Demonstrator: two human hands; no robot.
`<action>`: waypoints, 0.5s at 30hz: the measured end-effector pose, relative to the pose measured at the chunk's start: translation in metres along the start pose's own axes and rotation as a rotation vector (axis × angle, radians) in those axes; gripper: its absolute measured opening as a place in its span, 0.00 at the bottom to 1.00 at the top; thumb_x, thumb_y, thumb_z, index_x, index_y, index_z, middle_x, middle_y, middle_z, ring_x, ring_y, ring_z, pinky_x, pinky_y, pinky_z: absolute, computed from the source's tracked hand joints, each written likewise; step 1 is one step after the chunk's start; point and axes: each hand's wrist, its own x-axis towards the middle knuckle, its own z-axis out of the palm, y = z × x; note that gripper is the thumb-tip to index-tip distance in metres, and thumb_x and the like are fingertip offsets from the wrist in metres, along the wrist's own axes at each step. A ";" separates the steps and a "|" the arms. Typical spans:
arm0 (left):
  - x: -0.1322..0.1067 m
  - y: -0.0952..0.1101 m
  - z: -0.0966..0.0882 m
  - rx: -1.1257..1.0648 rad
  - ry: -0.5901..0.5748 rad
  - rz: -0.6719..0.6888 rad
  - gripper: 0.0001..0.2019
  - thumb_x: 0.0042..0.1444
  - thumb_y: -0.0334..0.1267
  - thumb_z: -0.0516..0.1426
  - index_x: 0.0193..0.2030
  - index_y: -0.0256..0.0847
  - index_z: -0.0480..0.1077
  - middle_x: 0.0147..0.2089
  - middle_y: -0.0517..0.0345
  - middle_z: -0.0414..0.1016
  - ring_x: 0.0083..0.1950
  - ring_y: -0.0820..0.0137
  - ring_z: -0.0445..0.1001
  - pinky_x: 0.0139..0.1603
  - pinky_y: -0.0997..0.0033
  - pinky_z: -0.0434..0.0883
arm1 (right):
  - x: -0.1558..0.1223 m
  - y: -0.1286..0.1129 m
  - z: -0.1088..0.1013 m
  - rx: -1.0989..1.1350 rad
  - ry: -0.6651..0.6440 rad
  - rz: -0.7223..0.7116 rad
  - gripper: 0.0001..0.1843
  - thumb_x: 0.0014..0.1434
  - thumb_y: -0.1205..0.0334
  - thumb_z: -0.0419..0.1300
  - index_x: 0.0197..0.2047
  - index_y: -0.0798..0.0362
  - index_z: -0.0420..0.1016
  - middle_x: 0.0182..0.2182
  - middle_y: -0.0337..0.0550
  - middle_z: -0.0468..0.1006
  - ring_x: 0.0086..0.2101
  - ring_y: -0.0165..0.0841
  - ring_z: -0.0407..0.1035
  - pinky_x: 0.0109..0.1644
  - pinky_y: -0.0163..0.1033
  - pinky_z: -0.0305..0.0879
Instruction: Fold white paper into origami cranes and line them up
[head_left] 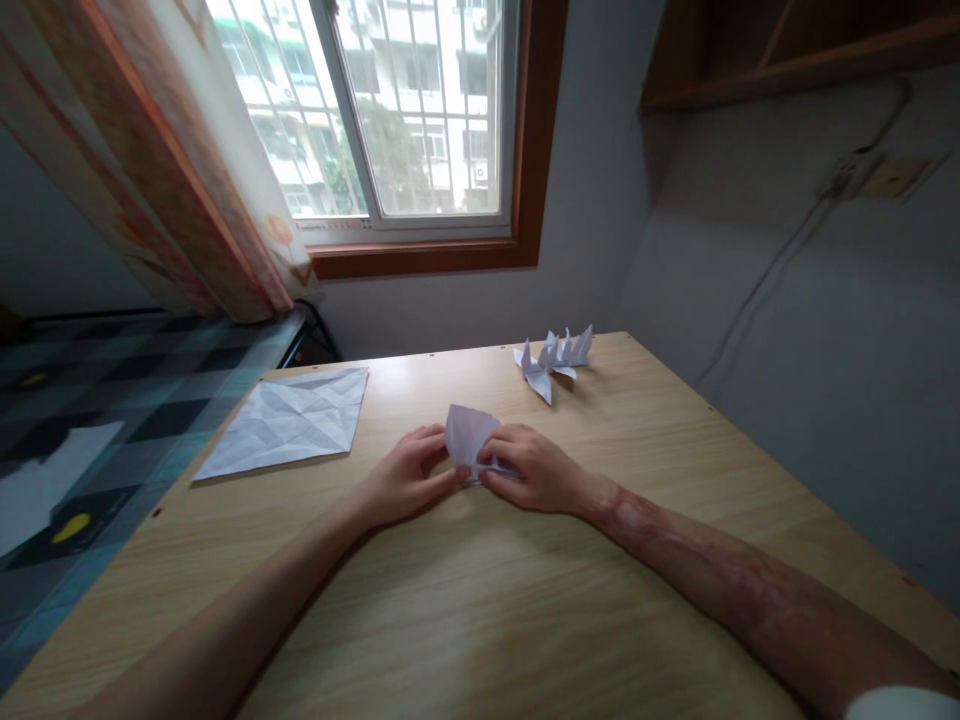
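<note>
Both of my hands rest on the wooden table (525,600) and meet at a small folded piece of white paper (469,432). My left hand (405,478) pinches its left edge with closed fingers. My right hand (529,465) pinches the right side and the lower fold. The paper stands up in a rounded point between the fingertips. Behind it, near the far edge, lie a few finished white paper cranes (555,358). A creased, unfolded white sheet (289,420) lies flat at the table's far left.
A window (405,110) with a wooden frame and a patterned curtain (172,160) are behind the table. A bed with a checked cover (112,400) stands to the left. Grey walls close in at the right, with a socket and cable (862,175).
</note>
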 end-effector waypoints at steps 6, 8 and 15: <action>0.001 -0.002 0.000 -0.066 -0.016 0.004 0.10 0.70 0.45 0.66 0.50 0.43 0.83 0.56 0.48 0.84 0.55 0.58 0.81 0.60 0.61 0.75 | 0.001 0.001 0.000 -0.053 0.000 -0.020 0.08 0.67 0.66 0.65 0.35 0.48 0.72 0.37 0.43 0.80 0.41 0.39 0.74 0.54 0.45 0.69; 0.002 -0.002 0.001 -0.065 -0.014 0.003 0.09 0.70 0.44 0.66 0.48 0.42 0.82 0.54 0.49 0.84 0.53 0.59 0.81 0.58 0.62 0.76 | 0.000 0.001 -0.001 -0.056 -0.007 -0.029 0.09 0.62 0.68 0.66 0.34 0.48 0.71 0.37 0.43 0.79 0.41 0.40 0.74 0.56 0.46 0.69; 0.003 -0.003 0.004 -0.082 0.022 0.028 0.11 0.66 0.45 0.70 0.48 0.42 0.83 0.53 0.49 0.85 0.52 0.59 0.82 0.57 0.61 0.76 | 0.001 0.001 -0.001 -0.020 0.017 -0.024 0.08 0.72 0.60 0.64 0.38 0.48 0.74 0.37 0.43 0.82 0.43 0.40 0.76 0.59 0.47 0.69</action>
